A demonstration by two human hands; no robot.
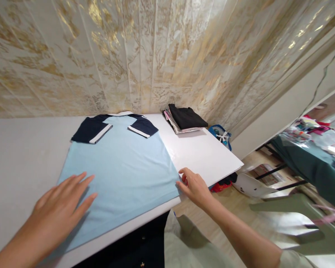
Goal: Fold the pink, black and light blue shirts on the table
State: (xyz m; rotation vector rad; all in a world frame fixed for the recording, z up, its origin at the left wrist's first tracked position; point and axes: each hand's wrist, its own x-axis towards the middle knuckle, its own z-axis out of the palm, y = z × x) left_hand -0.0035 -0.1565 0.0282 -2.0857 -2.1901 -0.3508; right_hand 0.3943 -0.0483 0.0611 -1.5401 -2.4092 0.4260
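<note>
A light blue short-sleeved shirt (123, 167) lies spread on the white table, its navy, white-edged sleeves folded inward near the collar. My left hand (63, 208) is over the shirt's lower left side with its fingers spread and holds nothing; whether it touches the cloth I cannot tell. At the lower right corner of the shirt is my right hand (194, 186). Its thumb meets the shirt's side edge, while the bent forefinger stays apart from the thumb. The shirt's lower left edge is partly hidden behind my left hand.
Folded clothes with a black garment (187, 117) on top are stacked at the back right of the white table (206, 152). A gold-patterned curtain (123, 56) hangs behind. To the right stand a green stool (290, 204) and a cloth-covered table (307, 160) carrying assorted items.
</note>
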